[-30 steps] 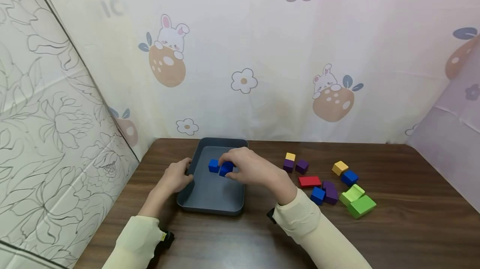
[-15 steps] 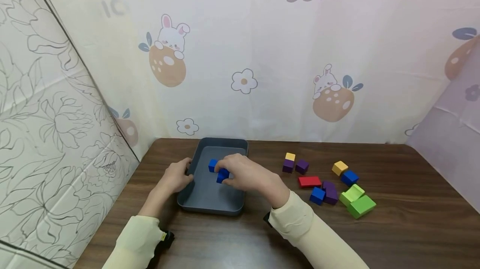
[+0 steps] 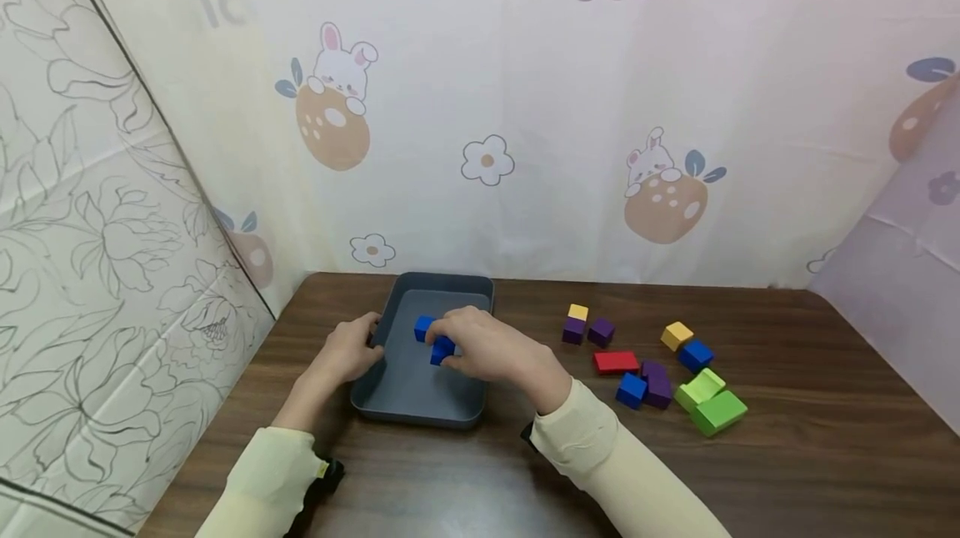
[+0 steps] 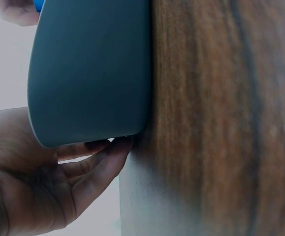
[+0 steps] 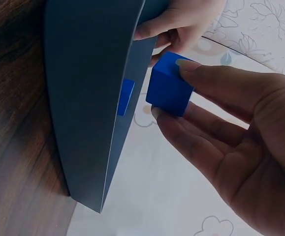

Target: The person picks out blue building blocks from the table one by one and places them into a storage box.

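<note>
My right hand (image 3: 495, 348) pinches a blue cube block (image 5: 168, 91) between thumb and fingers. In the right wrist view the block is above the tray's rim, with its faces tilted. A second blue block (image 3: 423, 328) lies inside the dark grey tray (image 3: 408, 384), just beyond the held one. At the tray's left side, my left hand (image 3: 348, 349) grips the wall, its thumb at the rim and its fingers against the outside. Those fingers (image 4: 95, 179) also show below the tray wall in the left wrist view.
Right of the tray lie yellow blocks (image 3: 677, 335), purple blocks (image 3: 657, 384), a flat red block (image 3: 616, 363), blue blocks (image 3: 632, 390) and green blocks (image 3: 718, 413). A patterned curtain (image 3: 487, 213) hangs behind the wooden table (image 3: 810, 354).
My right hand has moved slightly left and nearer over the tray with the blue block, mostly in the first half second. My left hand keeps its place on the tray.
</note>
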`<act>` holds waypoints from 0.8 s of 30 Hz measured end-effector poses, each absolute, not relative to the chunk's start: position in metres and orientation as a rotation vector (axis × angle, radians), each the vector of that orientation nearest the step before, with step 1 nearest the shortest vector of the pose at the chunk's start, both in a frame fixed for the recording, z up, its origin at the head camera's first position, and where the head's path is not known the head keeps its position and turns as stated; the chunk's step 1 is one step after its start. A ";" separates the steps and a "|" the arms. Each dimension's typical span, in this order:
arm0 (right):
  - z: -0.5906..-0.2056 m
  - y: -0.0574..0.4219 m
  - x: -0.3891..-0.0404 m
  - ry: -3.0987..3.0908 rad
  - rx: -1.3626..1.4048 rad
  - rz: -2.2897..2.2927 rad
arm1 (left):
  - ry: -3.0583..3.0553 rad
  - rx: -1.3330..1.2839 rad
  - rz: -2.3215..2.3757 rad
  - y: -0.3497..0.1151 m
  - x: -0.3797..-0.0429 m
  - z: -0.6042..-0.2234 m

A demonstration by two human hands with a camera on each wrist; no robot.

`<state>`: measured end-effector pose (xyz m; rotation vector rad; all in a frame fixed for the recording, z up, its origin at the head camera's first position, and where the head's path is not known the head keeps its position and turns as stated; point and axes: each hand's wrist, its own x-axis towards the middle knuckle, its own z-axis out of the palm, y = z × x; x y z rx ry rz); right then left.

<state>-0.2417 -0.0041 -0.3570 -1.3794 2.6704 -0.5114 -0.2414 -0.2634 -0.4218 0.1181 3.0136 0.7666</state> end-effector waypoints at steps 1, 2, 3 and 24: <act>-0.357 -0.005 -0.242 2.670 -1.381 -0.502 | 3.017 0.118 0.765 -0.264 -0.242 -0.422; -0.357 -0.006 -0.243 2.670 -1.380 -0.490 | 3.019 0.115 0.763 -0.264 -0.243 -0.422; -0.357 -0.007 -0.244 2.671 -1.380 -0.480 | 3.019 0.115 0.764 -0.264 -0.243 -0.422; -0.361 -0.013 -0.244 2.695 -1.336 -0.395 | 3.031 0.094 0.780 -0.264 -0.240 -0.422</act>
